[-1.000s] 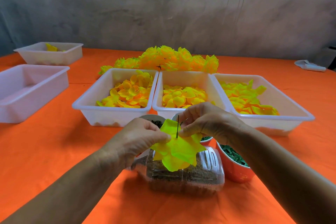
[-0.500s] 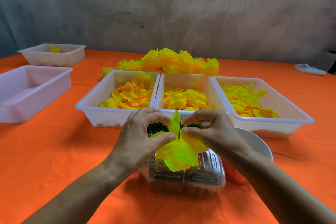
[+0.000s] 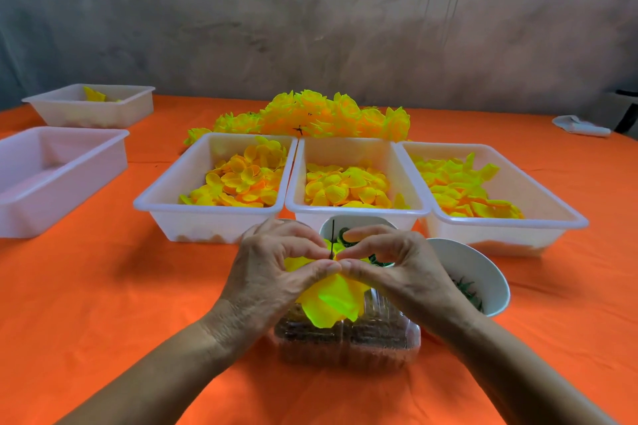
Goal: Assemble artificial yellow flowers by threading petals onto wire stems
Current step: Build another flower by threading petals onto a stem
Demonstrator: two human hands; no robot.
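Both hands meet at mid-frame: the left hand (image 3: 272,272) and the right hand (image 3: 397,266) each pinch the yellow petal layer (image 3: 331,300) around the dark wire stem (image 3: 332,238), thumbs touching, above a clear plastic box (image 3: 348,338). Judging by this, one flower is midway through threading. Left of centre, two white tubs (image 3: 62,162) sit nearly bare; three trays (image 3: 207,214) hold many loose petals, so much remains. A heap of finished flowers (image 3: 310,114) lies behind. No readable writing shows.

wall (image 3: 310,10): grey, mottled | table (image 3: 86,286): orange cloth | light: even
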